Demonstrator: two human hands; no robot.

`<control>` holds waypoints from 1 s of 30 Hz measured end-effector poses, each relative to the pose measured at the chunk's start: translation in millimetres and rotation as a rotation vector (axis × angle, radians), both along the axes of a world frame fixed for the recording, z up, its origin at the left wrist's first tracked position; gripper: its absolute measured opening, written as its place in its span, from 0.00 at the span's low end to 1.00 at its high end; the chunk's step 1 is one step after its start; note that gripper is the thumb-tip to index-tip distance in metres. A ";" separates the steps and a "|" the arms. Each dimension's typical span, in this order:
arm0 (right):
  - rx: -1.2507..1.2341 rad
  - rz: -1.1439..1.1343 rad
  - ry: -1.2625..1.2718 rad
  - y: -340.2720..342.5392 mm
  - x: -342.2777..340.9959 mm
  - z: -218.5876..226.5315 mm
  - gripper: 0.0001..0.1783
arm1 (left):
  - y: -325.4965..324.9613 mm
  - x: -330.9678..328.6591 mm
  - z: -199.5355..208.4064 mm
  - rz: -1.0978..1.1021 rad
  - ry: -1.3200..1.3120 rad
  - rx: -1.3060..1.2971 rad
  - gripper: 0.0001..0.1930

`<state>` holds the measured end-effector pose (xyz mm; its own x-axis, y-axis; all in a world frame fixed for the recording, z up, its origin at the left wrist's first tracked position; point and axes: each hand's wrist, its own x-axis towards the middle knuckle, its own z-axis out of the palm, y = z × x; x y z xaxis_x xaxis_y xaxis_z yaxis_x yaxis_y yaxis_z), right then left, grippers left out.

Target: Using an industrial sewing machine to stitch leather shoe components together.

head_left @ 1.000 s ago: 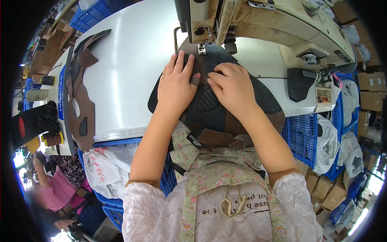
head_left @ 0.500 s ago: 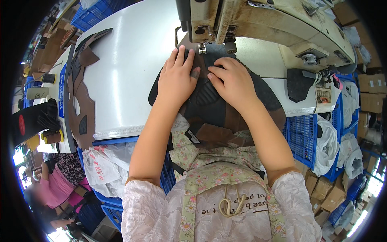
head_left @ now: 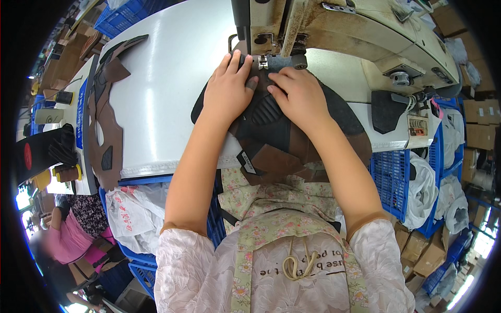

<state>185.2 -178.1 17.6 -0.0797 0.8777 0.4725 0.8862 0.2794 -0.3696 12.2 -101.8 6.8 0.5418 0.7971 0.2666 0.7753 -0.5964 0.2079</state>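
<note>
A black and brown leather piece (head_left: 289,138) with a ribbed patch lies on the white sewing table, its near end hanging over the front edge toward my lap. My left hand (head_left: 228,88) rests flat on its left part, fingers stretched toward the machine. On the other side of the presser foot (head_left: 263,63), my right hand (head_left: 300,94) presses on the piece with fingers bent and slightly apart. The far edge of the leather reaches under the foot of the sewing machine (head_left: 365,36). Whether the needle is in the leather is too small to tell.
More brown leather pieces (head_left: 107,128) lie along the table's left end. A small black piece (head_left: 387,111) sits at the right. Blue crates (head_left: 390,177) with white bags stand beside and under the table. Thread spools (head_left: 68,173) and a person in pink (head_left: 70,237) are at the left.
The leather piece and both my hands have shifted slightly away from me, toward the machine. The person at the left has moved a little.
</note>
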 end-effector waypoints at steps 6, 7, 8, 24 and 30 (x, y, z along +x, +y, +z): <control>0.029 -0.004 0.004 0.3 -2.4 -1.9 0.09 | 1.7 0.4 -2.6 -0.005 -0.001 0.010 0.26; 0.015 0.003 -0.004 0.7 -3.3 -3.6 0.09 | 1.8 0.5 -2.9 -0.007 -0.005 0.007 0.26; -0.002 0.009 -0.009 1.0 -3.4 -5.2 0.09 | 2.0 0.9 -3.2 -0.009 -0.015 0.017 0.26; 0.075 0.024 -0.010 6.6 1.7 -12.0 0.11 | 23.6 1.5 -12.8 -0.057 -0.072 0.062 0.21; -0.036 -0.012 -0.006 12.6 3.5 -9.9 0.12 | 39.0 3.1 -14.2 -0.048 0.019 0.031 0.23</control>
<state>188.7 -165.4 7.6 -0.0718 0.8949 0.4404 0.8914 0.2557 -0.3742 15.3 -62.9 -7.3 0.5844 0.7616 0.2801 0.7492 -0.6390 0.1745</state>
